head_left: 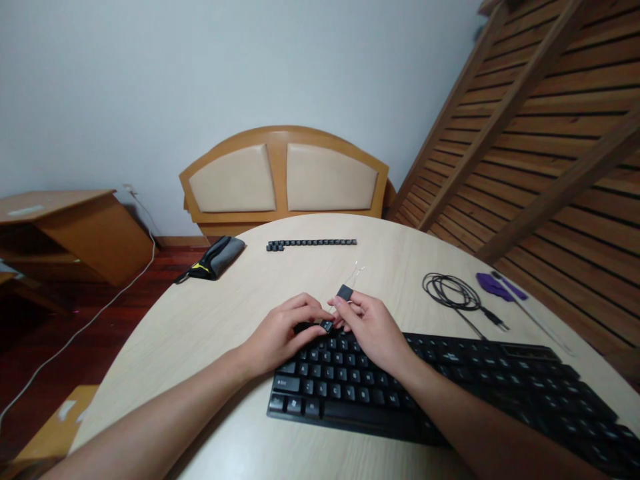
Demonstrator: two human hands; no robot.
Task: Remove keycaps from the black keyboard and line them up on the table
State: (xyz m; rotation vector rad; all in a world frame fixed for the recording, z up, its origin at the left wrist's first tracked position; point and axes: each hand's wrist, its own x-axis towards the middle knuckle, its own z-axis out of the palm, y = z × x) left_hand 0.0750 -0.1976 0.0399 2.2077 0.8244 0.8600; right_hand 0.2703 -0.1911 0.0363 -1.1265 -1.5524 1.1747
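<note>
A black keyboard (345, 393) lies on the round table, partly covered by both hands and my right forearm. My left hand (295, 327) is over its upper left part, pinching a black keycap (327, 325) between thumb and fingers. Close beside it, my right hand (373, 327) grips a wire keycap puller (345, 292) by its small dark handle. Thin wire ends rise from the handle, pointing away from me. Further back on the table sits a row of loose black keycaps (320, 243), with a few more in a short second row at its left end.
A coiled black USB cable (453, 293) lies behind the keyboard. Right of it are a purple cloth (495, 287) and a thin white stick (533, 310). A grey and black pouch (215, 259) rests at the table's left edge. Beyond stands a padded wooden headboard (281, 175).
</note>
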